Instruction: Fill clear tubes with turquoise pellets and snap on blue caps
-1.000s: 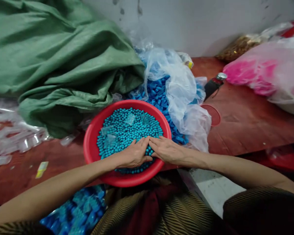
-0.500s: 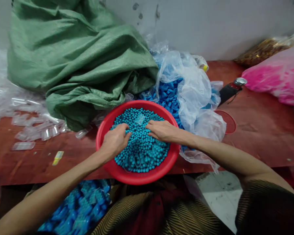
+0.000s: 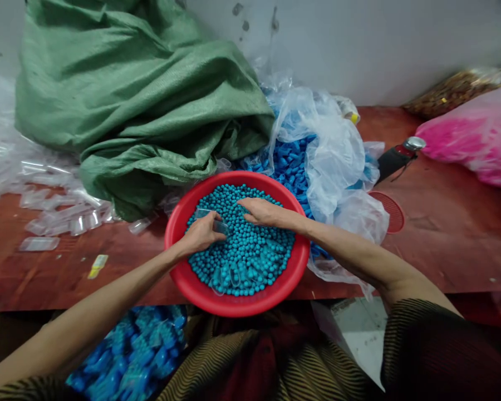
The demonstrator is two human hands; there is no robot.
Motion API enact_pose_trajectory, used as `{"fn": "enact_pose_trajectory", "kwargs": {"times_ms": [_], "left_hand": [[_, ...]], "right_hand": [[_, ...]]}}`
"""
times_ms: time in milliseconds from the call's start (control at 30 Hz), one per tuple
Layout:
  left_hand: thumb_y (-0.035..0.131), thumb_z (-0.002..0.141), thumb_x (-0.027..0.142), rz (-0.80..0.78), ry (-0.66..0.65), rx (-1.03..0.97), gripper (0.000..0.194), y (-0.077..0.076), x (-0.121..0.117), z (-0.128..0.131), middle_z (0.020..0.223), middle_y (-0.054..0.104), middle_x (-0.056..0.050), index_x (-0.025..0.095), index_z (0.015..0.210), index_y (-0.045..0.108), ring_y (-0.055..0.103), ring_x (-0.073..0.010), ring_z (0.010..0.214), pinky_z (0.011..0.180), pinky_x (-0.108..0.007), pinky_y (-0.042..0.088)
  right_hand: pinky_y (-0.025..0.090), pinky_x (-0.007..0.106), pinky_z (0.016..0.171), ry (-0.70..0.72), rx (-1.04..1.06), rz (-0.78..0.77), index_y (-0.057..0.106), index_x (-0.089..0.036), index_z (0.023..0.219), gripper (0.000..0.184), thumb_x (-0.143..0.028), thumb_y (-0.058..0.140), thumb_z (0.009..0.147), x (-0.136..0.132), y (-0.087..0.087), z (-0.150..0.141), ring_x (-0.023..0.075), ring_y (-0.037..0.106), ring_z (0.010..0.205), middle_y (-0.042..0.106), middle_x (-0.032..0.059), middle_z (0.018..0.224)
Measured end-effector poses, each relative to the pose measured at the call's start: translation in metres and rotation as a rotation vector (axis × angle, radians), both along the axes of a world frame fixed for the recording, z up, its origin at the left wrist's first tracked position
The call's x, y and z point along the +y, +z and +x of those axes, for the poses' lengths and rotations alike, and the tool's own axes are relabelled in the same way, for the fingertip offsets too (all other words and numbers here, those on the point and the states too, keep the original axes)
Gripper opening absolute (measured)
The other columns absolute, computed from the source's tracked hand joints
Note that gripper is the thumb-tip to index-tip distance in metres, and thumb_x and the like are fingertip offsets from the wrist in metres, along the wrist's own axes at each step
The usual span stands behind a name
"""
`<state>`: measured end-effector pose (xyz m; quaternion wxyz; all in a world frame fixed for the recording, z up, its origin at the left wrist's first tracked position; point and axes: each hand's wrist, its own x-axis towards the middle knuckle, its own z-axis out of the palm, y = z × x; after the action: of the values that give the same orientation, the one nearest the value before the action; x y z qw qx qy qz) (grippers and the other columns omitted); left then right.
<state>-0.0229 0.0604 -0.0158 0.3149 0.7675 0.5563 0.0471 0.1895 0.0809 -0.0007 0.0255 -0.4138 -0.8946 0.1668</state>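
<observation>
A red plastic basin (image 3: 237, 307) full of small turquoise beads (image 3: 250, 250) stands in front of me at the table edge. At the basin's left side, my left hand (image 3: 201, 233) is closed on a small clear plastic case (image 3: 221, 227), which shows between thumb and fingers. My right hand (image 3: 261, 213) is over the beads toward the far right side. Its fingers reach left, the thumb stands a little apart, and I see nothing held in it. More clear cases (image 3: 225, 275) lie among the beads near the front of the basin.
A large green sack (image 3: 150, 94) slumps behind the basin. Clear cases (image 3: 83, 223) are heaped at left. Blue plastic pieces (image 3: 292, 161) spill from a clear bag (image 3: 334, 167). A dark flask (image 3: 394, 161) and pink bag (image 3: 476, 139) lie right. Filled blue pieces (image 3: 133, 356) sit below the table.
The clear case that lay on the beads between my hands is now in my left hand. My right hand has shifted slightly left and away from me.
</observation>
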Motion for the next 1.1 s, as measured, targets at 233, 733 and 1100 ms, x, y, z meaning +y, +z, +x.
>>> {"fn": "enact_pose_trajectory", "kwargs": {"times_ms": [233, 733, 1100], "left_hand": [[0.072, 0.056, 0.028, -0.259, 0.302, -0.682, 0.035, 0.002, 0.002, 0.02, 0.056, 0.053, 0.007, 0.019, 0.074, 0.042, 0.055, -0.0128, 0.053, 0.053, -0.025, 0.043], [0.068, 0.062, 0.04, -0.102, 0.386, -0.771, 0.034, 0.015, -0.005, 0.028, 0.067, 0.052, 0.004, 0.017, 0.077, 0.048, 0.05, -0.011, 0.062, 0.057, -0.023, 0.041], [0.072, 0.055, 0.026, -0.105, -0.027, -0.478, 0.053, 0.042, 0.014, 0.009, 0.087, 0.06, -0.002, 0.014, 0.104, 0.055, 0.056, -0.0185, 0.079, 0.068, -0.026, 0.045]], "right_hand": [[0.046, 0.035, 0.084, -0.147, 0.047, -0.068, 0.052, -0.009, 0.116, 0.037, -0.007, 0.041, 0.081, -0.004, 0.0, 0.011, 0.0196, 0.055, 0.094, 0.055, 0.0126, 0.106], [0.049, 0.025, 0.065, -0.224, 0.578, -0.582, 0.048, -0.014, 0.113, 0.034, -0.025, 0.053, 0.081, -0.006, 0.014, -0.007, 0.0127, 0.056, 0.077, 0.058, 0.0027, 0.094], [0.044, 0.032, 0.083, 0.008, 0.428, -0.205, 0.051, -0.009, 0.11, 0.04, -0.012, 0.066, 0.073, -0.009, 0.042, -0.03, 0.0183, 0.056, 0.092, 0.058, 0.0096, 0.108]]}}
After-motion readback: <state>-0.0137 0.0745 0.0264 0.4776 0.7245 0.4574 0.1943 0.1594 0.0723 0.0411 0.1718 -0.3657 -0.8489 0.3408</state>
